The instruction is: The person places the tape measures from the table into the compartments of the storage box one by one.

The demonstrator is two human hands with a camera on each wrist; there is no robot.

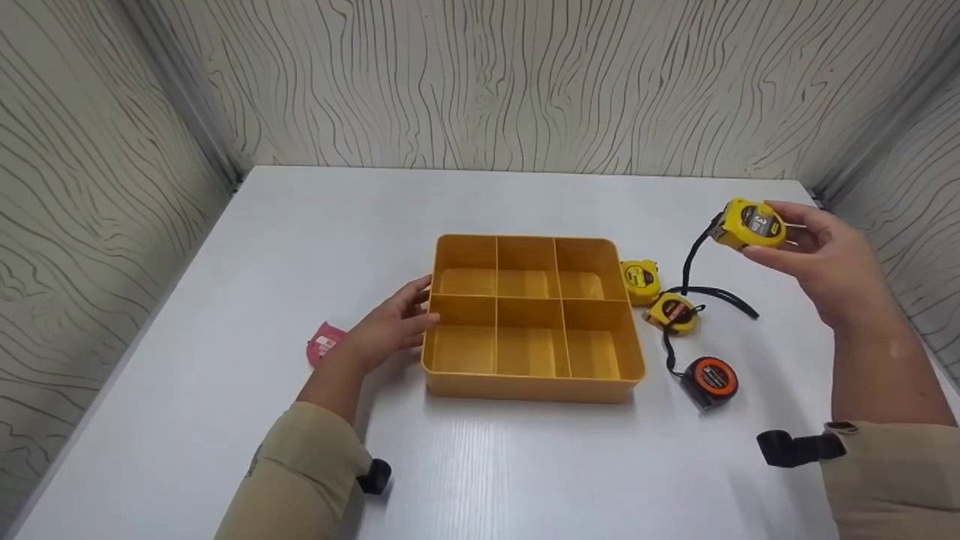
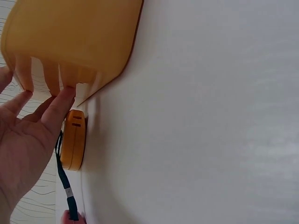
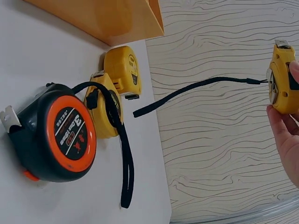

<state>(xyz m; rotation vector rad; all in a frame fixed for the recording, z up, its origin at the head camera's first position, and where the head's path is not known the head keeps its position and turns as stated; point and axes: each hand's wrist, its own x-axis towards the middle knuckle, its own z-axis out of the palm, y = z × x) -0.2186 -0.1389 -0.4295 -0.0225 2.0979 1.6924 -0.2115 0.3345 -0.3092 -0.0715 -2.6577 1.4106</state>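
Observation:
My right hand (image 1: 832,255) holds a yellow tape measure (image 1: 752,223) up above the table's right side, thumb on one side and fingers on the other. Its black strap (image 3: 201,86) dangles down. At the left wall of a mustard-yellow tray (image 1: 532,388) with several compartments, the extended fingers of my left hand (image 1: 386,334) touch the outside with their tips. Beside that hand, the left wrist view shows an orange tape measure (image 2: 74,140) with a dark strap; in the head view the hand hides it. A pink tape measure (image 1: 324,343) lies left of the left wrist, partly covered.
Right of the tray lie a yellow tape measure (image 1: 640,282) against its wall, a second yellow tape measure (image 1: 673,313) with a black strap, and a black-and-orange tape measure (image 1: 709,381). Wood-grain panels (image 1: 510,90) enclose the white table (image 1: 480,457) at the back and sides.

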